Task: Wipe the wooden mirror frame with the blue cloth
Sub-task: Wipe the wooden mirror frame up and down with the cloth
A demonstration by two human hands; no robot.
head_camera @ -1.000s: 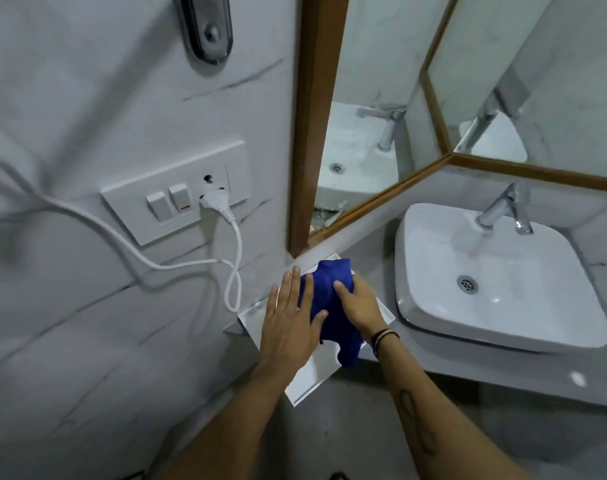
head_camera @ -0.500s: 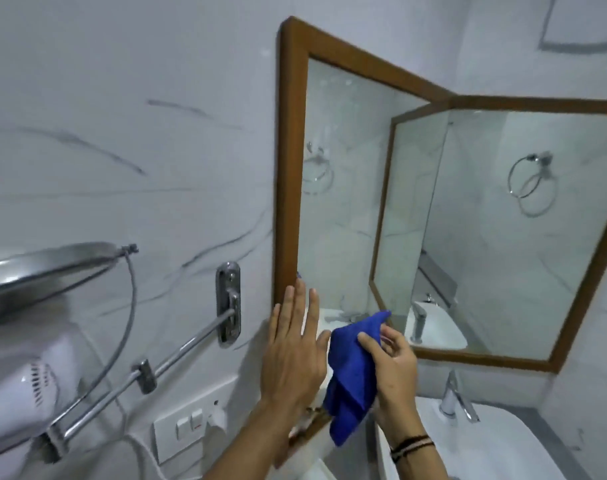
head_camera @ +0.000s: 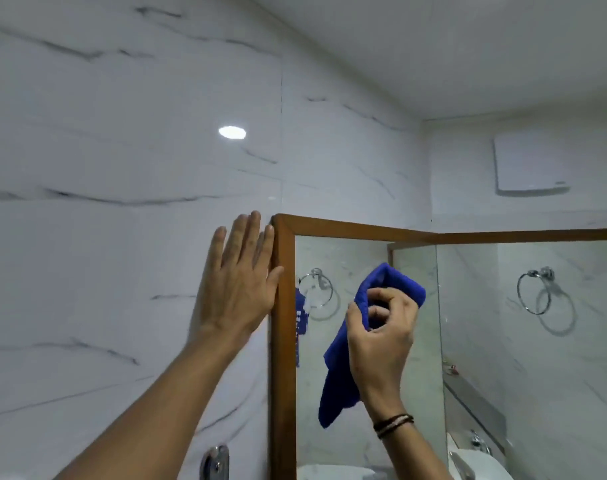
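The wooden mirror frame (head_camera: pixel 282 358) runs up the wall and turns right along the top of a corner mirror. My left hand (head_camera: pixel 238 282) lies flat and open against the marble wall, its fingers touching the frame's left edge just below the top corner. My right hand (head_camera: pixel 381 327) is shut on the blue cloth (head_camera: pixel 340 375), held in front of the mirror glass to the right of the frame's upright. The cloth bunches above my fingers and hangs down below my palm. It is apart from the wood.
A chrome towel ring (head_camera: pixel 534 292) shows reflected in the right mirror panel. A chrome wall bracket (head_camera: pixel 214 462) sits low on the marble wall, left of the frame. A white vent cover (head_camera: pixel 530 164) is high on the right wall. A tap (head_camera: pixel 463 464) peeks in at the bottom.
Both hands have risen from the counter by the sink up along the frame to its top left corner. The view has tilted up with them. The cloth stays in my right hand.
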